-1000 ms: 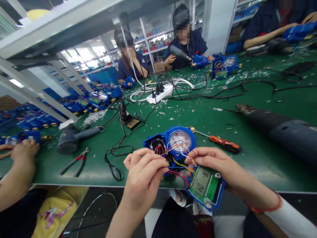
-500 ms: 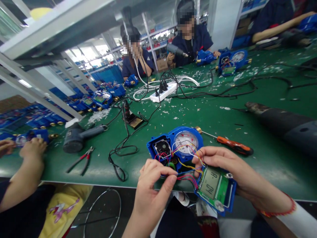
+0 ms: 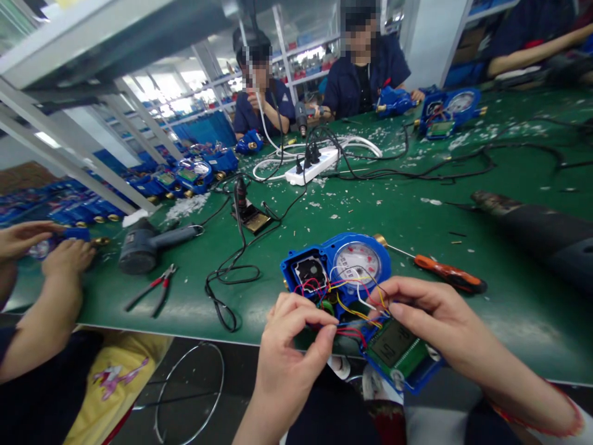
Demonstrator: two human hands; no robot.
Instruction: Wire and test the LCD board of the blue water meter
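A blue water meter [image 3: 356,262] with a round dial lies near the table's front edge, its side box open. Red, yellow, white and blue wires [image 3: 353,334] run from that box to a green circuit board with a display [image 3: 393,347] in a blue frame, tilted over the edge. My left hand [image 3: 294,343] is closed in a pinch on thin wires left of the board. Above the board, my right hand [image 3: 430,315] has thumb and fingers closed on wires near its upper edge; the exact wire ends are too small to make out.
An orange-handled screwdriver [image 3: 449,273] lies right of the meter. Leftward are red-handled cutters [image 3: 155,290], a heat gun [image 3: 151,244] and a soldering iron stand [image 3: 252,216] with looped cable. Behind is a power strip [image 3: 312,165]. A co-worker's hands [image 3: 67,256] work at left.
My right hand's thumb has moved from beside the board up to the wires. The board has tipped flatter. Across the table, a person's heat gun has swung left and downward.
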